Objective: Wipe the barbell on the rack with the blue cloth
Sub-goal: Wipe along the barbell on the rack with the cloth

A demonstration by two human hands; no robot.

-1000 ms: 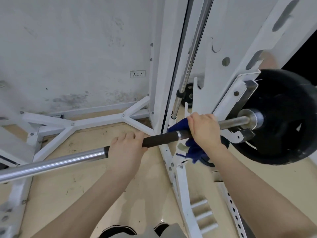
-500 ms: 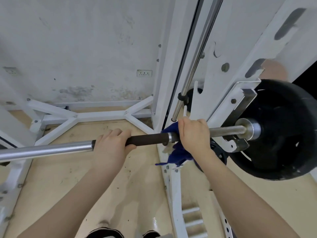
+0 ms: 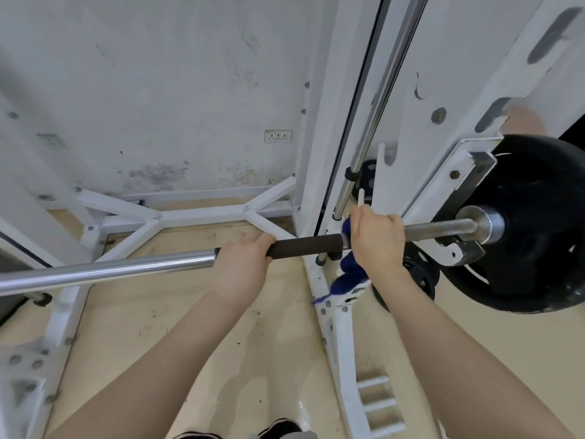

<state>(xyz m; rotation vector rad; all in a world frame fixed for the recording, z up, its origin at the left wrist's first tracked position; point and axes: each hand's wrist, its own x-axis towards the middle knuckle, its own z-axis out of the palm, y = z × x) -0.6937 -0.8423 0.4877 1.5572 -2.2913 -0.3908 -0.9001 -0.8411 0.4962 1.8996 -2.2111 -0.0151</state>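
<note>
The barbell (image 3: 110,270) runs left to right across the view, chrome on the left, with a dark grip sleeve (image 3: 305,247) in the middle. Its right end carries a black weight plate (image 3: 538,248) and rests in the white rack (image 3: 427,122). My left hand (image 3: 242,264) grips the bar at the left end of the dark sleeve. My right hand (image 3: 376,243) wraps the blue cloth (image 3: 346,277) around the bar just right of the sleeve. The cloth's loose end hangs below the bar.
A chrome guide rod (image 3: 376,106) slants up along the rack's white upright. White base struts (image 3: 190,217) cross the beige floor by the stained wall. Smaller black plates (image 3: 421,277) sit behind the rack's lower frame. My shoes (image 3: 278,430) show at the bottom edge.
My right hand and the cloth slid left along the bar toward the dark sleeve, then back right a little. My left hand keeps its grip. The view has shifted slightly.
</note>
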